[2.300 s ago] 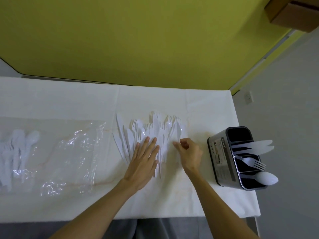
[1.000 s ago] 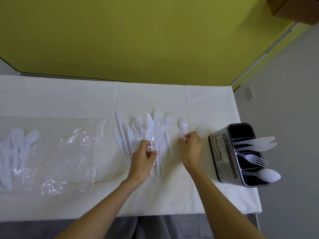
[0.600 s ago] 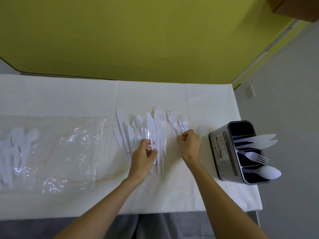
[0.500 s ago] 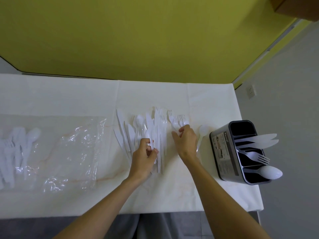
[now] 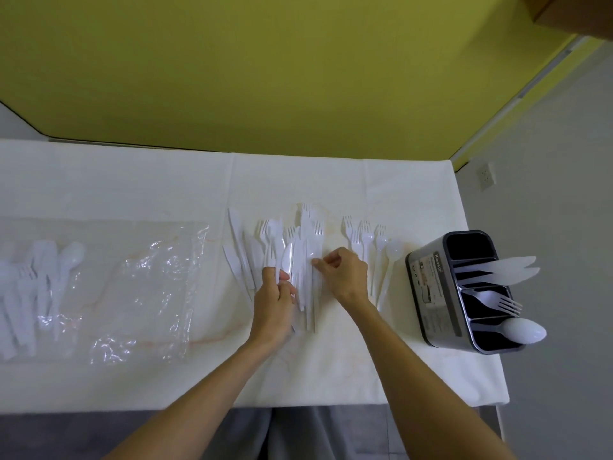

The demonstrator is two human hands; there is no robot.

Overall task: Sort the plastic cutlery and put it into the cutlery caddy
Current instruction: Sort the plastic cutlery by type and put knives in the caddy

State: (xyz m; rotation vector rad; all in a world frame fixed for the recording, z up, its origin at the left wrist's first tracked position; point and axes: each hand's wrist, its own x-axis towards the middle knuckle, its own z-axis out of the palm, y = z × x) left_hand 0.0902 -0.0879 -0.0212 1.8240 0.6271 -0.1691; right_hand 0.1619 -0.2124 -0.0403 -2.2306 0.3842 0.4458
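Note:
A pile of white plastic cutlery (image 5: 303,247) lies spread on the white table (image 5: 331,366) in the middle. My left hand (image 5: 275,302) grips the handles of a few pieces, a knife (image 5: 286,260) among them. My right hand (image 5: 345,273) has its fingers curled over the pile's right side and pinches a piece there. Three forks (image 5: 363,237) and a spoon (image 5: 391,252) lie apart to the right. Several knives (image 5: 240,254) lie at the pile's left. The grey cutlery caddy (image 5: 431,290) stands at the right table edge, holding knives (image 5: 504,268), a fork (image 5: 497,302) and a spoon (image 5: 520,330).
A crumpled clear plastic bag (image 5: 149,287) lies left of the pile. More white cutlery (image 5: 36,280) sits at the far left, partly under plastic. A yellow wall rises behind the table. The table's right edge runs just beyond the caddy.
My left hand went from lying flat on the pile to gripping handles. My right hand set forks out to the right and has come back left onto the pile.

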